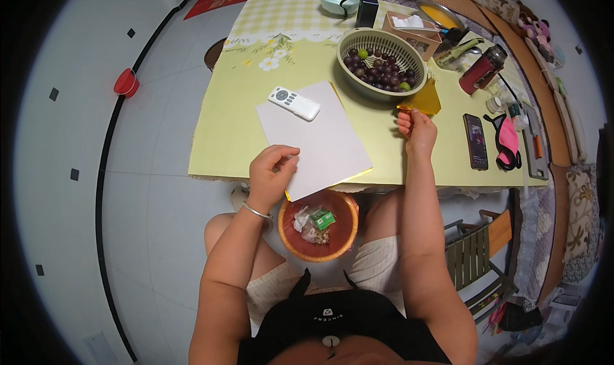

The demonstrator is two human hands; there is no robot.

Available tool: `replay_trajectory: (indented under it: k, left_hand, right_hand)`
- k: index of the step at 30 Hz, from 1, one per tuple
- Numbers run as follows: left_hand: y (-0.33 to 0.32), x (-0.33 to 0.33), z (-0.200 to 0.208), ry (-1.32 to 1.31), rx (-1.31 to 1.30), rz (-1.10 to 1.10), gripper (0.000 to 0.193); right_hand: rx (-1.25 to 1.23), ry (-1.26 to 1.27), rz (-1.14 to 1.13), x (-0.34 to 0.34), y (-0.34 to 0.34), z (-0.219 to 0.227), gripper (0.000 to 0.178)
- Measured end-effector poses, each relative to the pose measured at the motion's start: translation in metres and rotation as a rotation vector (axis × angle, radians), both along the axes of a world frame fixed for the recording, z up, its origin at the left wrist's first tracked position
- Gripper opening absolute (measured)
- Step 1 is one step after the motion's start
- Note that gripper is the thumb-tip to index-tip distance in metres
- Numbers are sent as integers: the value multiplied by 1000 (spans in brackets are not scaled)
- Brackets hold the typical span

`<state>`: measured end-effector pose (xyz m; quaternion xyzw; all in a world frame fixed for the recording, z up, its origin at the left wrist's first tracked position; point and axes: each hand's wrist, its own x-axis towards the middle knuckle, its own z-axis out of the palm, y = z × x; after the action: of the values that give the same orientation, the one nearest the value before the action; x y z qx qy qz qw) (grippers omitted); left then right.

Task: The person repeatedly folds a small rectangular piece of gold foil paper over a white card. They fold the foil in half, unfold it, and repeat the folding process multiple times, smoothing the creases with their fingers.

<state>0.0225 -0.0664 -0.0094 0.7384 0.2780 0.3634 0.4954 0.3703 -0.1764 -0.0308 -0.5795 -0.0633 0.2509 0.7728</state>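
My right hand [419,133] pinches the near edge of a shiny gold sheet [427,99], which lies by the right side of a colander [358,88]. Dark grapes [382,71] and a few green fruits fill part of the colander. Loosely curled, my left hand [274,172] rests at the left edge of a stack of white paper [326,147]; I see nothing in its fingers. A yellow edge shows under the stack. On the paper's far part lies a white remote control [294,103].
Between my knees stands a round bin [288,248] with wrappers in it. To the right on the table are a phone [475,141], a pink mask [507,142] and a red thermos [483,69]. A tissue box [412,40] and a pale bowl [338,2] stand farther back.
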Motion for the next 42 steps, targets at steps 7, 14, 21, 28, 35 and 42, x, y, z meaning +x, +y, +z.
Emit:
replay_trajectory:
  k: [7, 14, 21, 28, 35, 42]
  left_hand:
    - [-15, -8, 9, 120, 498, -72, 17]
    - [-21, -8, 4, 136, 462, -135, 16]
    - [-21, -2, 3, 87, 474, -134, 14]
    - [-22, 4, 1, 87, 470, -144, 13]
    - [-22, 4, -2, 109, 476, -134, 13]
    - [-21, 6, -4, 123, 500, -134, 13]
  right_hand:
    - [-122, -15, 47, 6, 1, 4, 28]
    - [-91, -215, -195, 23, -6, -9, 15]
    - [-636, -950, -412, 34, -17, -19, 30]
    - [-793, -806, -509, 69, -17, -34, 35]
    - [-547, -651, -445, 71, -17, -31, 29]
    - [-220, -491, -444, 85, -14, -39, 24]
